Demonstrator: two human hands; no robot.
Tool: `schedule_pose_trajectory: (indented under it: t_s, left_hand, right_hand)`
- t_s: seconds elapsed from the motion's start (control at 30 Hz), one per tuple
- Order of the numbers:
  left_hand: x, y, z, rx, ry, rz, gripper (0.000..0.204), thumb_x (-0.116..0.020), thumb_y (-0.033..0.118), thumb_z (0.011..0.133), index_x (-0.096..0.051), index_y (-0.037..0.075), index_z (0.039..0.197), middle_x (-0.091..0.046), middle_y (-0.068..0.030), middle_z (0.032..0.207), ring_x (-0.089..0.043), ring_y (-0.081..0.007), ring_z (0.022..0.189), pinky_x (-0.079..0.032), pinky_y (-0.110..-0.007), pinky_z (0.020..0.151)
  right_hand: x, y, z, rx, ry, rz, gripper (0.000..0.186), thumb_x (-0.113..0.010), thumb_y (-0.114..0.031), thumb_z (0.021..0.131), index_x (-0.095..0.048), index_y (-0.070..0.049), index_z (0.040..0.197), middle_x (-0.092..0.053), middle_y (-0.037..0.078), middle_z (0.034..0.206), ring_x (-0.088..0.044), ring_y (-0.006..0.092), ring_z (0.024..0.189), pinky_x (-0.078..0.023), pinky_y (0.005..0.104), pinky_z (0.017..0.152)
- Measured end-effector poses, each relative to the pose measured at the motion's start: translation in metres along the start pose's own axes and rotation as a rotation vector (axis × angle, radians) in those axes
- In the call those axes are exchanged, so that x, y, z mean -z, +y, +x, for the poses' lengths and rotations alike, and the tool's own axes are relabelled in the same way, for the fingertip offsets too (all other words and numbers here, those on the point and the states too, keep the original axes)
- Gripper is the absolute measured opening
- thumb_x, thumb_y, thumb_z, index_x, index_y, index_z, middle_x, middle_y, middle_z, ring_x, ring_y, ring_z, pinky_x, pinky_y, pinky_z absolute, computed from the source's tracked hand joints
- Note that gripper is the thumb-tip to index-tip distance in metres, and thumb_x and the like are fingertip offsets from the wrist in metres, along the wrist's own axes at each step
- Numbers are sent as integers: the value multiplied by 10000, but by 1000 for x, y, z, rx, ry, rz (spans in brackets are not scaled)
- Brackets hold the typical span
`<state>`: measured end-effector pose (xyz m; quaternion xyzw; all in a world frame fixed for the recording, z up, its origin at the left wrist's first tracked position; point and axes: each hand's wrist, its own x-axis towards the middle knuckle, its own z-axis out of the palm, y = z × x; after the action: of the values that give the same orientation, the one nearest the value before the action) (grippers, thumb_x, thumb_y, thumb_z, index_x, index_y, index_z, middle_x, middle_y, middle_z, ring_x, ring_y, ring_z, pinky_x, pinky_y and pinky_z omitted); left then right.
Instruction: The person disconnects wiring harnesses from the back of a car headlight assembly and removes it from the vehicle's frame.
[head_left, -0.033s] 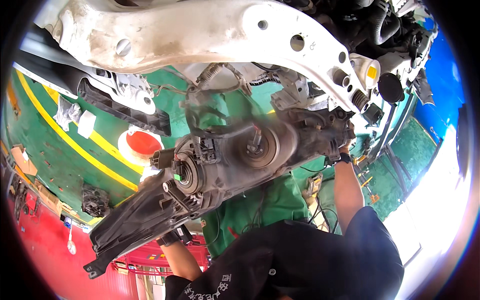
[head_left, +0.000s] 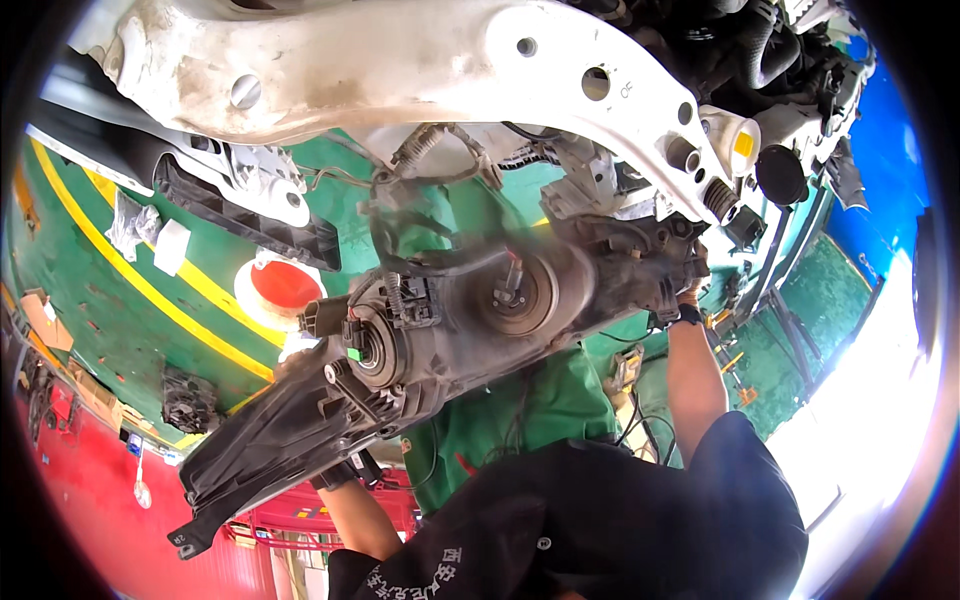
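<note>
We see a workshop with a green painted floor (head_left: 120,330) crossed by a yellow line (head_left: 150,285), a red strip of floor at the lower left and bright daylight at the right edge.

In the middle of the view we hold up a large, dusty, dark grey plastic headlamp housing (head_left: 450,320), its back turned to us and tilted from lower left to upper right. Its rear shows a round bulb socket with a ribbed collar (head_left: 375,345), a wider round recess with a small bulb base at its centre (head_left: 515,290), and a long black pointed end running toward the lower left (head_left: 250,455). Grime coats the whole shell.

Our left hand (head_left: 340,472) is under the lower left part, mostly hidden by the housing, so we cannot tell how its fingers are set. Our right hand (head_left: 685,290), in a dark glove, grips the upper right end.

Just above hangs a dirty white metal car frame member with round holes (head_left: 400,60). Beyond the housing, a red and white round dish (head_left: 280,285) lies on the floor.
</note>
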<state>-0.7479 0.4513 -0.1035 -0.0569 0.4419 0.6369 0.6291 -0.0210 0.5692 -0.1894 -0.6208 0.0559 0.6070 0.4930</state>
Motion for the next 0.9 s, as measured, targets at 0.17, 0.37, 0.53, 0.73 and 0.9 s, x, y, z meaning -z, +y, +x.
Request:
schedule_pose_trajectory:
  t_s: [0.17, 0.37, 0.53, 0.73, 0.9]
  left_hand:
    - [-62, 15, 21, 27, 64, -96, 423, -357, 406, 1024, -560, 38, 980, -572, -142, 1040, -468, -313, 1193, -304, -475, 1123]
    - [-62, 13, 44, 38, 86, 32, 358, -364, 274, 969, -497, 84, 696, -509, -76, 712, -460, -219, 839, -377, -355, 859]
    - [-33, 8, 40, -48, -62, 14, 387, -415, 297, 935, -539, 115, 617, -511, -26, 580, -466, -148, 686, -374, -317, 807]
    - [-37, 10, 36, -27, -31, 47, 385, -420, 308, 926, -570, 102, 637, -546, -39, 590, -490, -154, 688, -378, -315, 800]
    - [-35, 7, 42, -14, -140, 0, 385, -421, 309, 917, -574, 91, 639, -545, -53, 598, -486, -162, 720, -375, -312, 801]
  right_hand:
    - [-114, 12, -32, -54, 43, -49, 390, -519, -389, 969, -622, -84, 1189, -687, 116, 1109, -666, 253, 949, -553, 391, 857]
    - [-79, -13, -23, -84, 135, -219, 258, -535, -351, 971, -642, -124, 1031, -665, -3, 835, -601, 146, 595, -493, 286, 508]
    - [-64, -38, -57, 183, 469, -388, 244, -560, -330, 945, -616, -93, 967, -646, 58, 897, -606, 208, 761, -491, 340, 665]
    - [-196, -39, -158, 599, 360, -972, 216, -623, -145, 945, -547, -80, 753, -435, -38, 606, -381, 53, 534, -264, 240, 473]
    - [-336, 15, -168, 518, -223, -1514, 170, -673, -153, 933, -663, -4, 1015, -646, 46, 793, -553, 89, 652, -452, 243, 594]
